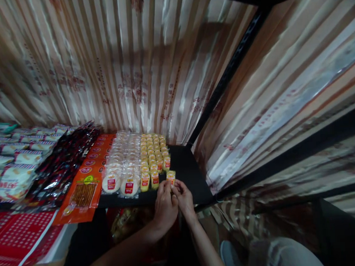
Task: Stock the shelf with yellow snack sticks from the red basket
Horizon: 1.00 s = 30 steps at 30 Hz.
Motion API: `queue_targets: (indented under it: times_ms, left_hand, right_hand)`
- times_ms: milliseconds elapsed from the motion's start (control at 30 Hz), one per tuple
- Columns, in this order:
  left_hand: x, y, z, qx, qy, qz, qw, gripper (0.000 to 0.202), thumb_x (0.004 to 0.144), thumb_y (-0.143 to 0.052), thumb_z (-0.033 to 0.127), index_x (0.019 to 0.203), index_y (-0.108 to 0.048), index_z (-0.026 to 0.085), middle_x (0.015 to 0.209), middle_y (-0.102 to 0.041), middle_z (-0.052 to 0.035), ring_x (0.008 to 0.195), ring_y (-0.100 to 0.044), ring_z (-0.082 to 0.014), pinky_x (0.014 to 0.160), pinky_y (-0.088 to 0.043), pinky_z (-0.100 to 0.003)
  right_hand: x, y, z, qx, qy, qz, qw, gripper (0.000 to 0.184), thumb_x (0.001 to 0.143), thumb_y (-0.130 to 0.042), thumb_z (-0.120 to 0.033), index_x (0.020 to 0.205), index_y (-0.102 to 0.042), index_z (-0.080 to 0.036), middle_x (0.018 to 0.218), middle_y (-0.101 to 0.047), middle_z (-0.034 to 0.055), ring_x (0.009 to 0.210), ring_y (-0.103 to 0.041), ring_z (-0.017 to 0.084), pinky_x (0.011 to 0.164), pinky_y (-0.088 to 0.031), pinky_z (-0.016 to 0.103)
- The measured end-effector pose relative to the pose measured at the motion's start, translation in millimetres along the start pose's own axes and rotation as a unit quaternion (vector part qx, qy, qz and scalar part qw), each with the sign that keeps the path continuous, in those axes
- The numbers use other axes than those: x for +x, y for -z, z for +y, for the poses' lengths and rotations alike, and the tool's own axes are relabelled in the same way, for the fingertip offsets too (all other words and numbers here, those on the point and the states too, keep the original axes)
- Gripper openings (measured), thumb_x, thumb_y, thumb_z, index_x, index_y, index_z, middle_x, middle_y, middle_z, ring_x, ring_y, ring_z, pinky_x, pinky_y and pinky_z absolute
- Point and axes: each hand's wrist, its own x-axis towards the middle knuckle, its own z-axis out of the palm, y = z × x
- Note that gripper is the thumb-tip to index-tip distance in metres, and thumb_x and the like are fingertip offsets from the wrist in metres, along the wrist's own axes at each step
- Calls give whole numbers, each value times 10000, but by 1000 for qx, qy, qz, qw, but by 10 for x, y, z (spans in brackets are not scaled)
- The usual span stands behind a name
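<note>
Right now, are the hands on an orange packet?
No, left hand and right hand pinch a yellow packet by the yellow rows.

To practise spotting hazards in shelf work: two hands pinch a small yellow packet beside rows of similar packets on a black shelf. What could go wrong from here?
1. The small yellow packet, pinched by the left hand and right hand, stands near the front edge of the black shelf; it might slip off.
2. The upright rows of yellow packets stand close beside it; a knock from either hand could topple several.
</note>
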Motion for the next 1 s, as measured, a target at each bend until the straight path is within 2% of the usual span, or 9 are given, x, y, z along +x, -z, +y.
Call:
queue_targets:
  times_ms: [167,333,433,567,667,867,1000]
  left_hand:
    - [157,-61,-32,16,17,-38,999,532,770,-367,161,1292,-414,63,1382,-385,-140,1299,-311,-225,1101,-240,-369]
    - [294,-103,-136,33,20,-24,999,493,810,-346,179,1286,-430,79,1387,-379,-136,1309,-295,-230,1105,-224,-408]
    - [342,-136,-196,31,37,-15,999,490,801,-368,186,1272,-446,76,1382,-383,-143,1307,-298,-241,1101,-227,-418]
    - [365,-160,-222,38,49,-40,997,552,755,-397,155,1294,-408,34,1401,-333,-167,1319,-268,-250,1106,-210,-409]
    - [374,-175,-221,30,54,-28,998,550,754,-402,152,1296,-415,58,1403,-337,-150,1319,-269,-247,1103,-220,-401]
    - [402,-230,-277,24,59,-30,998,522,759,-391,155,1260,-449,20,1373,-376,-188,1302,-296,-290,1093,-236,-442]
    - [386,-280,-324,-14,43,-1,999,542,743,-384,139,1279,-440,71,1369,-404,-137,1305,-292,-287,1088,-244,-478]
  right_hand:
    - [241,-151,94,-56,17,6,998,304,664,-588,-350,903,-634,-166,849,-665,62,710,-611,166,683,-502,280]
    - [371,-226,147,-81,33,-10,996,301,674,-554,-310,931,-636,-176,853,-660,48,698,-607,157,680,-499,277]
    - [401,-251,132,-122,34,-12,992,299,670,-543,-308,927,-635,-189,869,-656,43,716,-608,162,693,-497,284]
    - [417,-268,110,-180,39,-11,983,309,663,-521,-291,935,-635,-197,890,-656,39,748,-604,165,732,-483,289]
    - [427,-276,130,-204,39,-6,978,322,668,-510,-286,957,-626,-203,895,-656,31,746,-597,162,746,-474,291]
    - [414,-300,138,-246,41,-22,968,259,677,-524,-270,923,-601,-246,840,-655,-16,745,-585,154,696,-456,261]
    - [396,-298,109,-271,43,-18,962,252,691,-512,-299,917,-598,-228,830,-646,5,760,-573,168,693,-446,273]
